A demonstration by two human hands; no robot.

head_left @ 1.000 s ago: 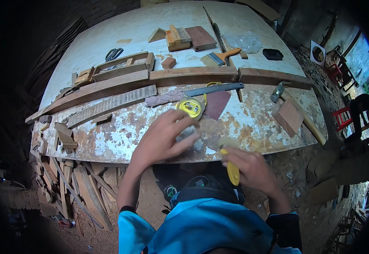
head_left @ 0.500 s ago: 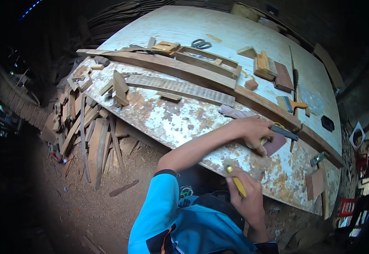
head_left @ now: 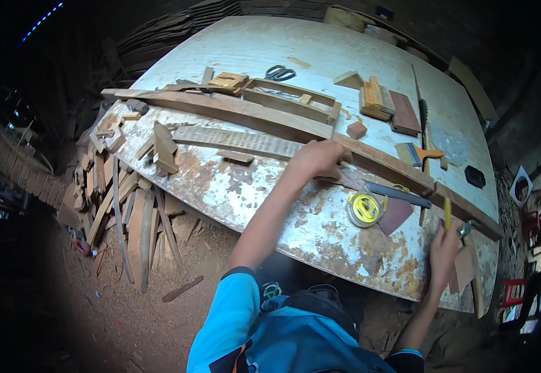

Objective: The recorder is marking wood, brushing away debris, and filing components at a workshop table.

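Left hand (head_left: 319, 158) lies palm down, fingers together, on the long wood strip (head_left: 239, 142), whose long axis runs left-right across the table (head_left: 270, 199). Right hand (head_left: 444, 248) pinches a yellow pencil (head_left: 447, 214) upright, well right of the strip; tape measure (head_left: 365, 208) sits between.
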